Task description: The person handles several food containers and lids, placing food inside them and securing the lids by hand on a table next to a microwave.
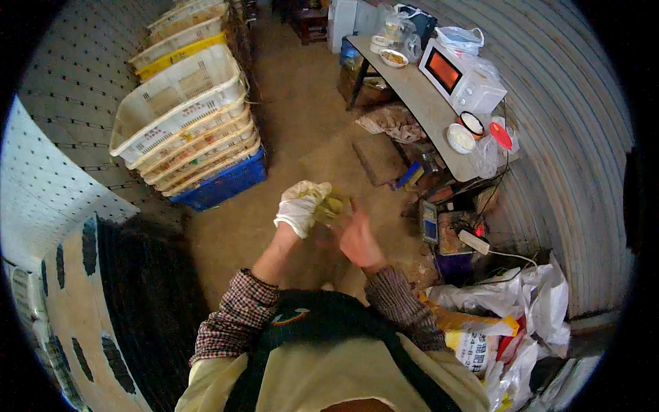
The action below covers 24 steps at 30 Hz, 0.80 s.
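Note:
My left hand (300,206), in a white-cream glove, is raised in front of my body, its fingers curled on a crumpled yellowish item (329,208) that looks like a glove. Just right of it, my bare right hand (354,233) is blurred, with fingers stretched apart and nothing visible held. Plaid and dark knit sleeves cover my forearms. The brown floor (247,244) lies beneath both hands.
Stacked crates (182,96) stand front-left. A table (425,103) at right holds a microwave (473,93) and bowls (460,137). Below are clutter and a power strip (473,240). Sacks (522,309) lie right, dark stacked material (147,288) left, beside the curved corrugated wall (570,137).

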{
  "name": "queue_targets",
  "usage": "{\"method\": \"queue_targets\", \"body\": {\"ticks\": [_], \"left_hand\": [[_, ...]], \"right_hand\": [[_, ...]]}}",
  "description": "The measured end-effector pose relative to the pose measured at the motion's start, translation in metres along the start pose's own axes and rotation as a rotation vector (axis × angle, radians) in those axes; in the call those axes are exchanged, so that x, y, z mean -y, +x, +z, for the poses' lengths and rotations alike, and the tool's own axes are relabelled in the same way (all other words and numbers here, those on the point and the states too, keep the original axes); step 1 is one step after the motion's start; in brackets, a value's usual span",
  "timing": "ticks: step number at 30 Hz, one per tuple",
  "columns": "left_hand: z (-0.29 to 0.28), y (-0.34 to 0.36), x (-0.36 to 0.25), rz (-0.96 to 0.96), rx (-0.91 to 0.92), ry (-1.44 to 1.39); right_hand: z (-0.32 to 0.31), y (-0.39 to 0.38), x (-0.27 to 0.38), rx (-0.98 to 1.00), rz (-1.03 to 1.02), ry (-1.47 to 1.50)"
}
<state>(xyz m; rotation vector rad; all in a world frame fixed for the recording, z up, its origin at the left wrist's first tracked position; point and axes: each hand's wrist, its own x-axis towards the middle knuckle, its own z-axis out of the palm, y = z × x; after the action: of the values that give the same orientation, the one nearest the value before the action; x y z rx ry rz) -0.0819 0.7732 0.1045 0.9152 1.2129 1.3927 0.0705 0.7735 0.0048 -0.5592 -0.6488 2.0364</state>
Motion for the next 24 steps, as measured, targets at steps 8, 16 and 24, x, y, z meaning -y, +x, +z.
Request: {"method": "queue_targets", "body": {"ticks": [8,16,24], "left_hand": [[-0.003,0.161,0.035,-0.263,-0.106,-0.261],[-0.029,0.316,0.124,-0.07,0.575,0.591],[-0.072,0.405,0.184,0.038,1.044,0.96]], "right_hand": [[-0.011,0.133,0.124,-0.286,-0.85,-1.016],[0.02,0.25,0.091,-0.123,-0.543,-1.679],[0.002,0.329,0.048,-0.461,0.004,-1.854]]}}
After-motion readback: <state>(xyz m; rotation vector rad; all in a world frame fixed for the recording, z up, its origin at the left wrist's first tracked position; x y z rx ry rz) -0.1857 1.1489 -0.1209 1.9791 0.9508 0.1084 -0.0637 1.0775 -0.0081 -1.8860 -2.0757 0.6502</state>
